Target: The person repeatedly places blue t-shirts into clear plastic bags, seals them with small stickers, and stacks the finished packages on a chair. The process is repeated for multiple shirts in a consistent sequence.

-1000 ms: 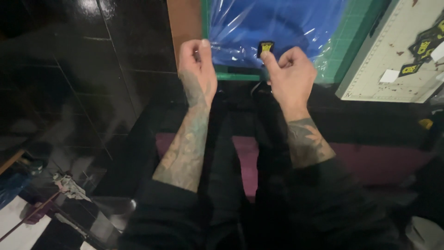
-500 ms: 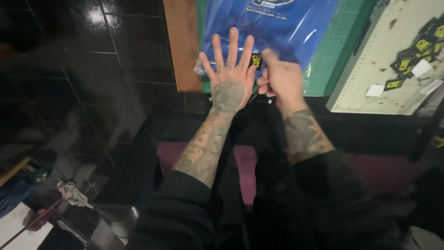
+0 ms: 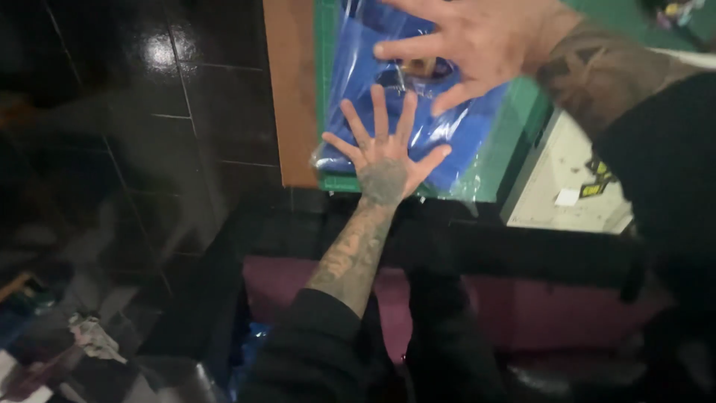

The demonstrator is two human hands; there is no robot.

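Note:
A blue item in a clear plastic bag (image 3: 356, 82) lies on a green cutting mat (image 3: 514, 130). My left hand (image 3: 384, 153) lies flat on the bag's near edge with its fingers spread, holding nothing. My right hand (image 3: 470, 41) is stretched over the bag's far part, fingers wide apart and empty, the arm coming in from the upper right. A small dark and yellow tag (image 3: 424, 69) shows blurred on the bag under the right fingers.
The mat sits on a brown tabletop (image 3: 287, 89). A white board with yellow and black stickers (image 3: 570, 183) lies right of the mat. Dark glossy floor tiles (image 3: 164, 112) fill the left. A purple cushion (image 3: 574, 313) is below, with clutter at the bottom left.
My right hand has let go of the small tag, risen and spread open over the bag. My left hand stays flat on the bag. The view has shifted closer.

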